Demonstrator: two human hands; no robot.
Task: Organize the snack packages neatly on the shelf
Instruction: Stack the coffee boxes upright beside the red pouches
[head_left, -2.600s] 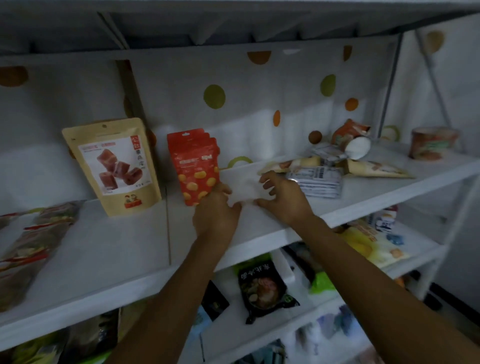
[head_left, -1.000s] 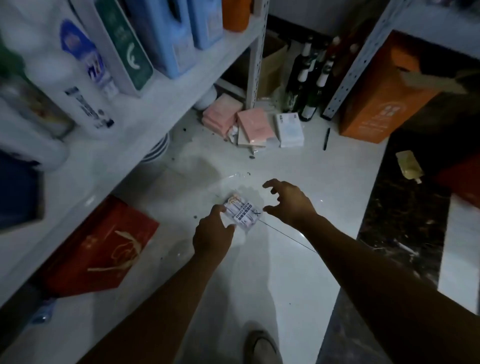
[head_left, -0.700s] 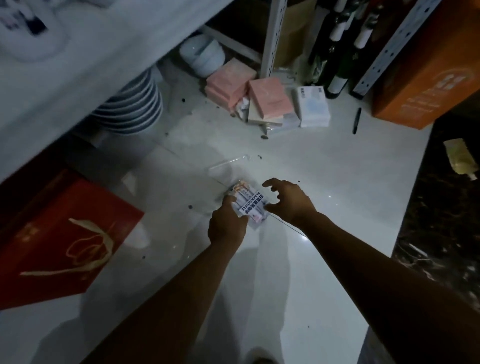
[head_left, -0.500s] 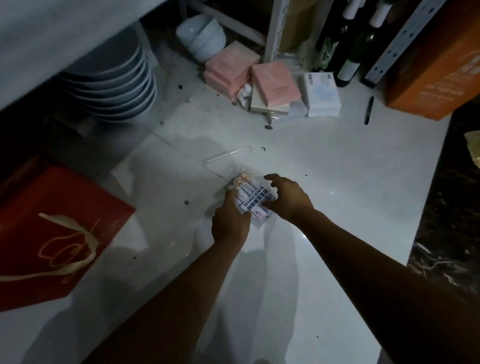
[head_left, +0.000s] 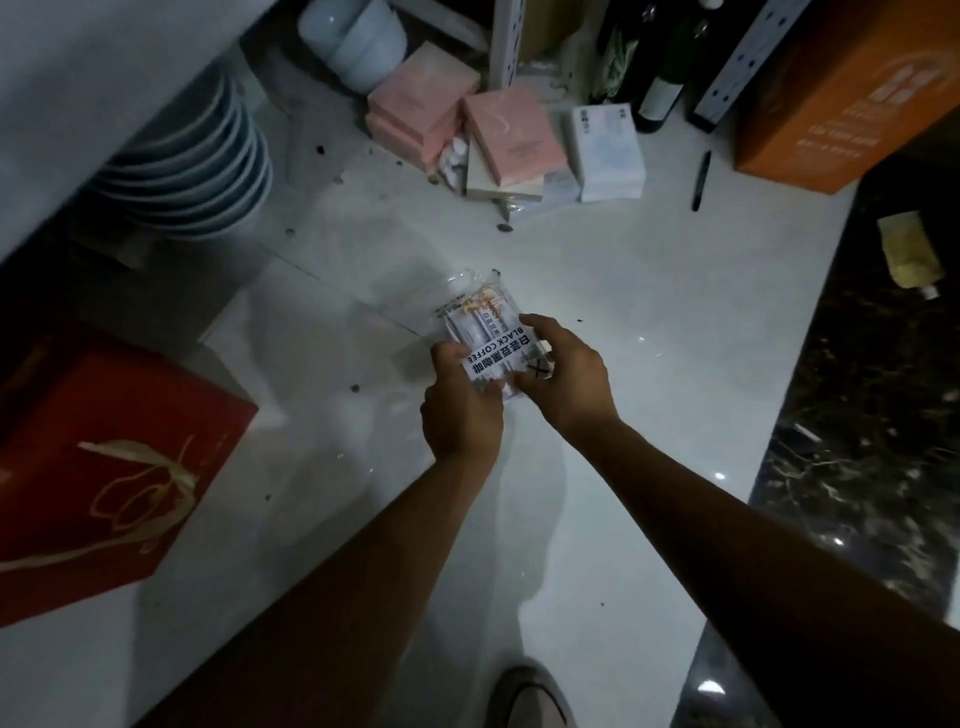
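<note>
the right hand (head_left: 566, 382) has now closed on the black coffee packet (head_left: 485, 332) beside the left hand (head_left: 460, 410), both pinching it above the floor (head_left: 649, 270), so it looks ready for the snack shelf.

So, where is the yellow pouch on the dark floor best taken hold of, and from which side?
The yellow pouch lies flat on the dark floor, so its broad face gives no hold. Likely best: come from above and pinch across its narrow capped end, nearest the person. The left hand and right hand both hold the coffee packet, so one must free itself first.
</note>
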